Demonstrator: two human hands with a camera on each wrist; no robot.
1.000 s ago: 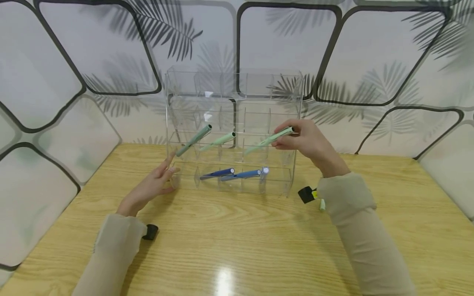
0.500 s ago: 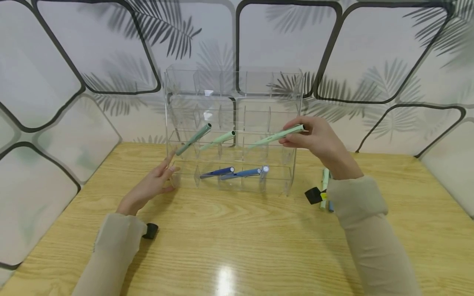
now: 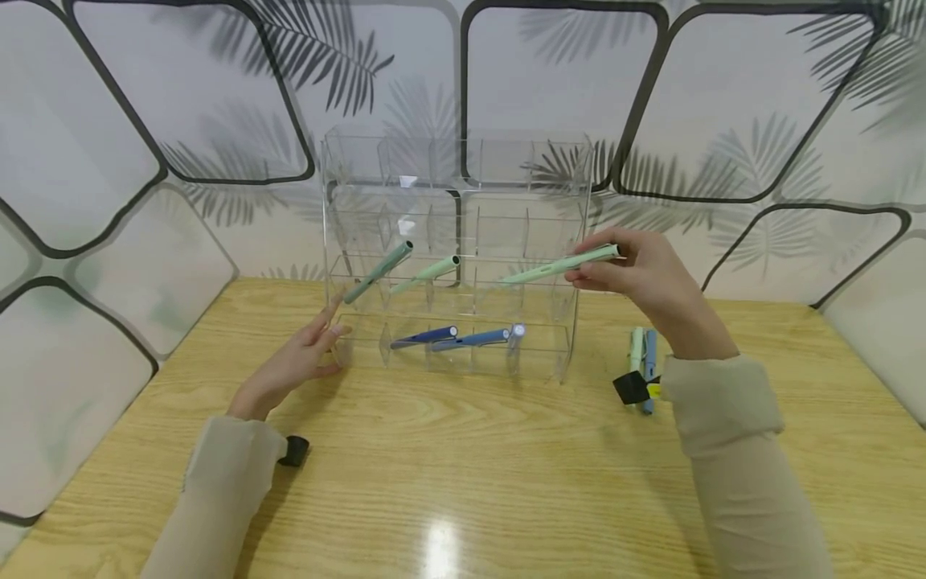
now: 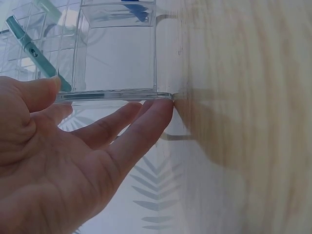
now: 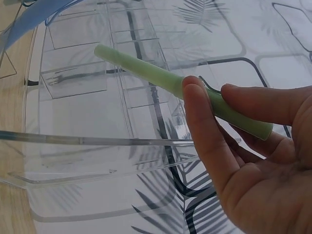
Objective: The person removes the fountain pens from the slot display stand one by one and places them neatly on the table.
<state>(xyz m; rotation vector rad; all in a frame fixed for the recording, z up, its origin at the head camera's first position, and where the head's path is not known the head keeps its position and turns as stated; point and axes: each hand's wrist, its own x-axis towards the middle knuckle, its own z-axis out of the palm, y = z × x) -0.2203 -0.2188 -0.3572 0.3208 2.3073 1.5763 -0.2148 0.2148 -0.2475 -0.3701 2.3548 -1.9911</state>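
Note:
A clear acrylic rack (image 3: 538,347) with tiered compartments stands on the wooden table. My left hand (image 3: 289,366) holds its left side panel, thumb (image 4: 44,92) over the front edge and straight fingers (image 4: 146,129) along the outside. My right hand (image 3: 647,273) pinches a pale green capped pen (image 5: 141,70) near its cap end, between thumb and fingers. That pen slants in front of the rack's right side, its far end pointing left over a compartment. A grey-green pen (image 3: 379,272) and a light green pen (image 3: 427,276) lean in the same tier.
In the bottom tier sit a dark blue pen (image 3: 425,338), a blue pen (image 3: 472,340) and a pale lavender pen (image 3: 516,336). On the table by the right wrist lie a green pen (image 3: 636,347) and a blue pen (image 3: 650,354). A patterned wall panel (image 3: 564,88) rises behind.
My right hand has moved to the right with the pale green pen, which now lies flatter. The pens on the table have come into view from behind the sleeve. The left hand stays put.

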